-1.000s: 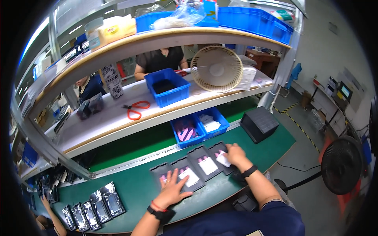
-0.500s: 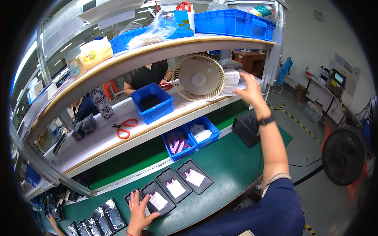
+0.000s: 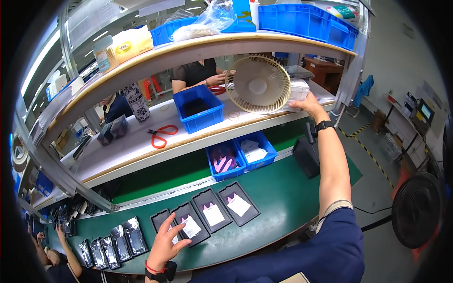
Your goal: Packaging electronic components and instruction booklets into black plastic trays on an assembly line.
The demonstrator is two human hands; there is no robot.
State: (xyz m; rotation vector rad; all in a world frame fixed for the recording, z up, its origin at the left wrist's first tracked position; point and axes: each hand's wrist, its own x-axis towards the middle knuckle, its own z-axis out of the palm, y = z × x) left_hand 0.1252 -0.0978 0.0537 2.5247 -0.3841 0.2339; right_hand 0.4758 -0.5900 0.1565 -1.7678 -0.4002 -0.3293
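My left hand (image 3: 164, 244) is open, fingers spread, over the near edge of the two left trays in a row of several black trays (image 3: 207, 194). Each tray holds a white card (image 3: 213, 215) with pink pointed pieces sticking out from its top; the leftmost is partly covered by my hand. My right arm reaches up to the shelf, where my right hand (image 3: 312, 107) touches the near right end of a stack of white cards (image 3: 299, 88). Its thumb side shows, but the other fingers are partly hidden, so its grip is unclear. A round fan (image 3: 257, 86) stands beside the stack.
Blue bins with pink pieces (image 3: 224, 163) and white papers (image 3: 253, 152) sit under the shelf. On the shelf are red-handled scissors (image 3: 163, 136) and a blue bin (image 3: 199, 113). Silver-black packages (image 3: 115, 243) lie left. Another person's hand (image 3: 60, 232) and a black fan (image 3: 417, 210) flank the table.
My right hand has come down from above the white card stack onto its end. My left hand has lifted slightly off the trays. The whole view has shifted a little.
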